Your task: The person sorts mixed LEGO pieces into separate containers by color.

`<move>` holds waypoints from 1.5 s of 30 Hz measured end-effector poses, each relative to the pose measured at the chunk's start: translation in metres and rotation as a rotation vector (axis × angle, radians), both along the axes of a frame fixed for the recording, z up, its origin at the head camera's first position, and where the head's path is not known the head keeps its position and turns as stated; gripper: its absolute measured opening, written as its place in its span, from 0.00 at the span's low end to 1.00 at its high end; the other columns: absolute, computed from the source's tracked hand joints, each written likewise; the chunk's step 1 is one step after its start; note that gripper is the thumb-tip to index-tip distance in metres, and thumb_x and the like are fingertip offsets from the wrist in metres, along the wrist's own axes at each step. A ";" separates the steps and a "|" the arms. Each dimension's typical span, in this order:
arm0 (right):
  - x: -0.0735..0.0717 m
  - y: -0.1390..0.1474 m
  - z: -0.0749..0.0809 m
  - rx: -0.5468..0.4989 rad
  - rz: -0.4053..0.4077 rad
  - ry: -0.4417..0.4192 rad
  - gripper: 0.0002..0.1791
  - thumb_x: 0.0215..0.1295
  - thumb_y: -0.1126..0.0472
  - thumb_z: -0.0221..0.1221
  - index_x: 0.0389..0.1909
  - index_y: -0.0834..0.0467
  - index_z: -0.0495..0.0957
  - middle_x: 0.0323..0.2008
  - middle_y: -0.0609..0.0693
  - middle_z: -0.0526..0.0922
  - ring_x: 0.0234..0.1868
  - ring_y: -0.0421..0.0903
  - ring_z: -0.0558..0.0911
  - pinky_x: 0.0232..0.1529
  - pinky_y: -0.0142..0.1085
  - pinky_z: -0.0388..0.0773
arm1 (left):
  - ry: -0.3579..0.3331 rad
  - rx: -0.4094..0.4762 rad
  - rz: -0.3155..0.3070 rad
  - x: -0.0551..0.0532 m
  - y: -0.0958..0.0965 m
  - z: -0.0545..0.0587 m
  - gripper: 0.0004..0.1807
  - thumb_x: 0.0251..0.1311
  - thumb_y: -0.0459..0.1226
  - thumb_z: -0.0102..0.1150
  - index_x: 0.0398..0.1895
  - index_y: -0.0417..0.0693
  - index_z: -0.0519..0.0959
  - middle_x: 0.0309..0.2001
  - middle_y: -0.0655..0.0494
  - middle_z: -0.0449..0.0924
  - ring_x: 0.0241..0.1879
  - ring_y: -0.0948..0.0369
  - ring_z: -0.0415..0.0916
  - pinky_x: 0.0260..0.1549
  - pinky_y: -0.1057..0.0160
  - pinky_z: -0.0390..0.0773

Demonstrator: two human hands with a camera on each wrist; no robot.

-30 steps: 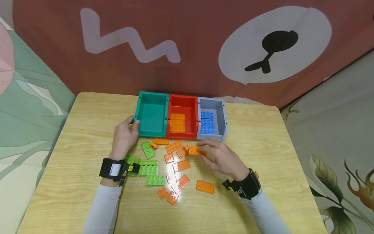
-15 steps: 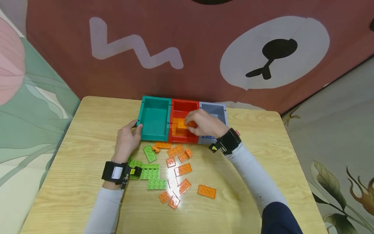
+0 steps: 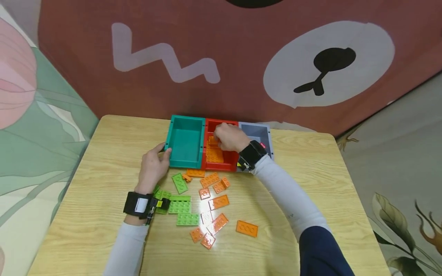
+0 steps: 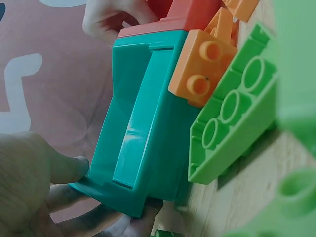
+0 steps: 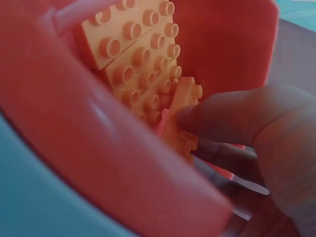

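Observation:
Three joined bins stand at the back of the table: teal [image 3: 187, 143], red [image 3: 229, 165] and grey-blue [image 3: 262, 128]. My left hand [image 3: 152, 168] grips the teal bin's left wall, thumb over the rim and fingers outside. Inside the red bin, my right hand [image 3: 230, 137] pinches an orange building brick [image 5: 177, 123], whose studs face sideways in the right wrist view. Beside it, several orange bricks [image 5: 140, 61] lie in a row on the bin's floor. The right hand hides part of the red bin, and its forearm covers part of the grey-blue one.
Loose orange bricks [image 3: 246, 228] and green bricks [image 3: 188, 219] lie scattered in front of the bins. One orange brick [image 4: 200, 66] is close against the teal bin's front. A wall with a printed cloth [image 3: 241, 92] rises right behind the table.
My right hand has carried an orange brick from the table up into the red bin and moved farther back inside it. The left hand has kept its grip on the teal bin.

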State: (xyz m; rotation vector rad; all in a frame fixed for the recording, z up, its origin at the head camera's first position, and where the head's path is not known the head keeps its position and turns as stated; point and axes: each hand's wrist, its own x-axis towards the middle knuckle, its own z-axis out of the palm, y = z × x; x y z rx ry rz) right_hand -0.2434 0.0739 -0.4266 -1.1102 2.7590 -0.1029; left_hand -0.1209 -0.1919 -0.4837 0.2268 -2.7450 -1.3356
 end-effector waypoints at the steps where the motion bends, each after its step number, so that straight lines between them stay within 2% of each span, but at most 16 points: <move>1: 0.000 0.000 -0.001 -0.004 -0.004 0.004 0.06 0.63 0.63 0.68 0.39 0.59 0.87 0.38 0.52 0.83 0.38 0.51 0.80 0.39 0.40 0.83 | 0.005 -0.004 -0.001 0.000 0.001 0.000 0.30 0.78 0.48 0.49 0.74 0.39 0.72 0.66 0.35 0.77 0.31 0.47 0.85 0.45 0.41 0.82; 5: -0.003 0.003 -0.004 -0.020 -0.032 0.007 0.03 0.64 0.64 0.68 0.36 0.59 0.86 0.36 0.53 0.81 0.35 0.51 0.78 0.35 0.39 0.81 | 0.020 -0.007 -0.008 -0.001 0.003 0.001 0.30 0.77 0.48 0.49 0.74 0.39 0.72 0.66 0.35 0.77 0.40 0.45 0.88 0.51 0.40 0.82; 8: -0.006 0.005 -0.008 -0.010 -0.053 0.013 0.03 0.65 0.63 0.67 0.36 0.59 0.85 0.36 0.53 0.80 0.36 0.51 0.78 0.36 0.39 0.80 | 0.025 0.001 -0.016 -0.001 0.004 0.001 0.30 0.77 0.48 0.50 0.74 0.38 0.72 0.66 0.34 0.77 0.44 0.44 0.88 0.52 0.40 0.81; 14: -0.009 0.006 -0.015 0.000 -0.090 0.005 0.04 0.66 0.63 0.66 0.39 0.59 0.86 0.38 0.53 0.81 0.38 0.51 0.79 0.40 0.39 0.82 | 0.034 0.006 -0.024 -0.001 0.007 0.001 0.30 0.77 0.47 0.51 0.73 0.38 0.72 0.65 0.34 0.78 0.39 0.45 0.89 0.50 0.41 0.82; 22: -0.008 0.005 -0.022 0.008 -0.096 0.019 0.08 0.71 0.63 0.63 0.44 0.58 0.88 0.42 0.53 0.85 0.40 0.50 0.81 0.47 0.40 0.84 | 0.012 0.008 -0.025 0.003 0.013 -0.001 0.30 0.77 0.47 0.50 0.73 0.38 0.72 0.65 0.35 0.78 0.29 0.52 0.86 0.34 0.48 0.83; 30: -0.005 0.008 -0.029 -0.007 -0.092 0.015 0.09 0.73 0.64 0.60 0.46 0.59 0.88 0.44 0.54 0.85 0.42 0.50 0.82 0.46 0.40 0.85 | -0.002 0.022 -0.031 0.005 0.015 -0.004 0.30 0.77 0.48 0.49 0.74 0.39 0.72 0.65 0.35 0.78 0.35 0.50 0.88 0.38 0.47 0.85; 34: -0.003 0.009 -0.027 -0.031 -0.068 0.011 0.10 0.73 0.64 0.59 0.45 0.59 0.89 0.44 0.54 0.86 0.41 0.50 0.82 0.44 0.39 0.85 | -0.009 0.027 -0.032 0.004 0.014 -0.005 0.31 0.77 0.48 0.49 0.74 0.39 0.71 0.65 0.35 0.78 0.37 0.49 0.89 0.38 0.47 0.85; 39: 0.009 0.013 -0.014 -0.101 -0.017 0.073 0.12 0.72 0.65 0.59 0.49 0.58 0.89 0.49 0.52 0.87 0.47 0.48 0.84 0.49 0.39 0.85 | -0.013 0.017 -0.018 0.002 0.008 -0.004 0.32 0.78 0.49 0.48 0.75 0.39 0.70 0.66 0.34 0.77 0.42 0.47 0.89 0.40 0.46 0.85; 41: 0.018 0.016 -0.007 -0.141 0.001 0.091 0.13 0.72 0.64 0.60 0.50 0.58 0.89 0.51 0.53 0.87 0.50 0.49 0.84 0.52 0.40 0.84 | -0.012 0.016 -0.011 0.001 0.006 -0.003 0.31 0.78 0.49 0.48 0.75 0.39 0.70 0.66 0.33 0.77 0.41 0.46 0.89 0.39 0.45 0.85; 45: 0.044 0.026 0.006 -0.242 0.027 0.084 0.11 0.71 0.61 0.63 0.48 0.58 0.89 0.51 0.52 0.86 0.49 0.49 0.83 0.52 0.40 0.84 | 0.004 0.007 -0.001 -0.003 0.001 0.000 0.31 0.78 0.49 0.48 0.74 0.39 0.71 0.66 0.34 0.77 0.40 0.47 0.89 0.37 0.48 0.84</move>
